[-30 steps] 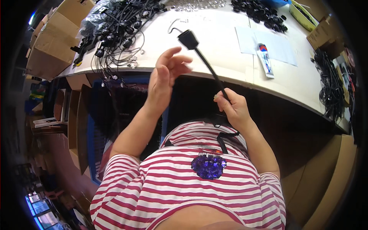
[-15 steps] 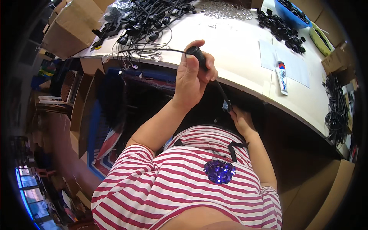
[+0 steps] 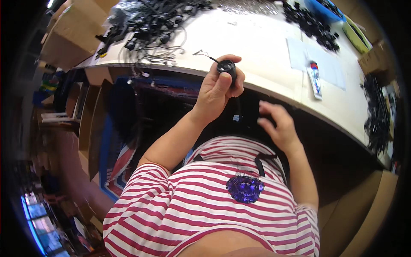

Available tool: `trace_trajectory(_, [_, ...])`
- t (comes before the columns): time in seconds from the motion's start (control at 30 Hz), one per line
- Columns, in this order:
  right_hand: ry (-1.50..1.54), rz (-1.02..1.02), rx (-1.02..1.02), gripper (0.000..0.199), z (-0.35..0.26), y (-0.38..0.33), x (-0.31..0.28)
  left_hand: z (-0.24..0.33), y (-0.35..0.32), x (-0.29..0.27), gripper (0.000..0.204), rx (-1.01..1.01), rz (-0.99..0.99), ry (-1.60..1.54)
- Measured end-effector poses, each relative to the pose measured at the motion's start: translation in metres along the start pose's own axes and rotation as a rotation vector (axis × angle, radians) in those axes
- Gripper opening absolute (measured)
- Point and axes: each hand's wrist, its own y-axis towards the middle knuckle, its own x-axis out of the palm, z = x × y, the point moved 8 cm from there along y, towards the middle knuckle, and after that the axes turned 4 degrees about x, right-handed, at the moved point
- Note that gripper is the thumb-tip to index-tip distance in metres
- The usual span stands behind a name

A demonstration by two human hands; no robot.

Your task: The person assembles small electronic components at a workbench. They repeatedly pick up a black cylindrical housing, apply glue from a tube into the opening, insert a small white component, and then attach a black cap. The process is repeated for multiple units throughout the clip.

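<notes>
My left hand (image 3: 217, 88) grips a small black cylindrical housing (image 3: 227, 68), its round hollow end tilted up, above the table's near edge. Out of its far left side sticks a short cable end (image 3: 207, 55) that splits into thin wires. Below the hand a cable hangs in the dark gap in front of my body, with a small pale bluish piece (image 3: 236, 118) at its lower part. My right hand (image 3: 280, 124) is empty beside it, fingers apart and slightly blurred, touching nothing I can see.
On the white table (image 3: 252, 43) a heap of black cables (image 3: 150, 30) covers the far left, with clear rings (image 3: 248, 6) and black caps (image 3: 314, 30) to the right. A white tube (image 3: 315, 81) lies on paper sheets (image 3: 295, 55). Cardboard boxes (image 3: 70, 38) stand at the left.
My right hand has let go of the cable and moved away from it, opening. The cable now hangs lower, and its wire end shows beyond the housing, which has turned its hollow end upward.
</notes>
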Motion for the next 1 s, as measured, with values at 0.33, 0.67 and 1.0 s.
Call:
trace_trajectory(0.33, [-0.158, 0.084, -0.123, 0.01, -0.055, 0.043, -0.029, -0.093, -0.045, 0.03, 0.03, -0.279, -0.244, 0.032])
trace_trajectory(0.67, [0.414, -0.032, 0.231, 0.015, -0.023, 0.044, -0.004, -0.116, -0.059, 0.025, 0.039, -0.346, -0.232, 0.226])
trace_trajectory(1.0, [0.31, -0.107, 0.423, 0.023, -0.009, 0.04, -0.006, 0.009, -0.019, -0.002, 0.018, -0.035, -0.009, 1.007])
